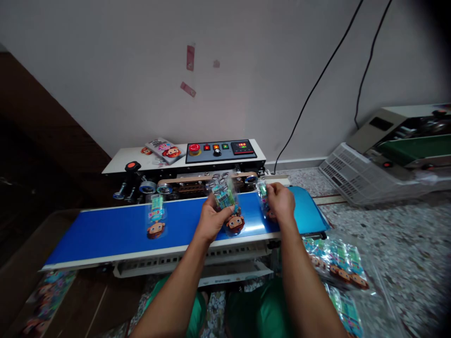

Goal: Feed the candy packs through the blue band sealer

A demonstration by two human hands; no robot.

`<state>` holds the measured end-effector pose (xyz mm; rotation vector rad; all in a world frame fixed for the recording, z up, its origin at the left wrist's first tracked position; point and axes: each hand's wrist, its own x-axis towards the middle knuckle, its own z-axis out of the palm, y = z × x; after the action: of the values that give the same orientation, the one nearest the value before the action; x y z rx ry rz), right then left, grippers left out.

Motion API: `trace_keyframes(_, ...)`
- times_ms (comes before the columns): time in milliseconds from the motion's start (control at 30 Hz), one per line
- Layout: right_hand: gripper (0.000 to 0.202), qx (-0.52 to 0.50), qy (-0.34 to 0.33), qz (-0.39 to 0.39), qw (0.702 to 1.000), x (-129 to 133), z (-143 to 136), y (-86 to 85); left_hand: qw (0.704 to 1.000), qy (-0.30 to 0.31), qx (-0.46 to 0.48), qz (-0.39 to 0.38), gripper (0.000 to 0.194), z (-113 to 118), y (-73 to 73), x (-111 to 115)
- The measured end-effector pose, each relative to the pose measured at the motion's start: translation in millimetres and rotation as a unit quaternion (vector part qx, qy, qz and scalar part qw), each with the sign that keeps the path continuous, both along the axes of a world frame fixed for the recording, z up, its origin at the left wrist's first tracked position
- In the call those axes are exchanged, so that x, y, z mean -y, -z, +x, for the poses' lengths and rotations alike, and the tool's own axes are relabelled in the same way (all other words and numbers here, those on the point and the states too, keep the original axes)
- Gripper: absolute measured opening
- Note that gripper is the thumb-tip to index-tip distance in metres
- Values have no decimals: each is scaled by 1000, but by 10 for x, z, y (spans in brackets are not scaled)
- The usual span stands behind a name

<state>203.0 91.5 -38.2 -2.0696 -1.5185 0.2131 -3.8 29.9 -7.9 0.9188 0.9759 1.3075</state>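
My left hand (210, 219) is closed on what looks like a small stack of clear plastic packets (222, 196), its thumb lying across the front. A cartoon face with brown hair shows at the lower end of them, over the blue conveyor belt (116, 220). To the right, my right hand (281, 201) pinches a single packet (262, 191) by its side, close to the right end of the band sealer's drive belt (207, 178). My fingers hide part of that packet. Another packet (156, 216) lies alone on the left half of the conveyor.
The control panel (221, 150) has a red stop button and lit digits. Printed packets (165, 151) lie on the machine's top. Several filled packets (340, 263) are in a clear bag at lower right. A white crate (347, 176) stands beside a second machine (405, 136). A box (82, 300) sits lower left.
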Motion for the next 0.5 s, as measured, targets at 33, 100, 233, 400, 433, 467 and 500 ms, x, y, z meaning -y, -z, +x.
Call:
trace_keyframes(33,35,-5,-14,8,1000,-3,-71,-19,1000,-3,-6,1,41,-1,3,0)
trace_keyframes(100,37,-33,-45,56,997,20,-213,-89,1000,-11,-15,4,40,-5,10,-6)
trace_keyframes(233,42,-274,-181,120,937,179,-476,-301,999,-23,-5,21,40,-12,27,-26)
trace_keyframes(400,26,-500,-240,148,819,307,-734,-382,999,-19,-1,33,36,-2,41,-24)
trace_keyframes(433,25,-512,-213,173,814,301,-764,-367,999,-20,3,31,35,1,44,-21)
trace_keyframes(467,25,-522,-186,195,809,289,-777,-352,999,-20,10,28,35,5,47,-19)
trace_keyframes(500,27,-530,-161,215,805,273,-770,-340,999,-18,20,26,36,7,49,-17)
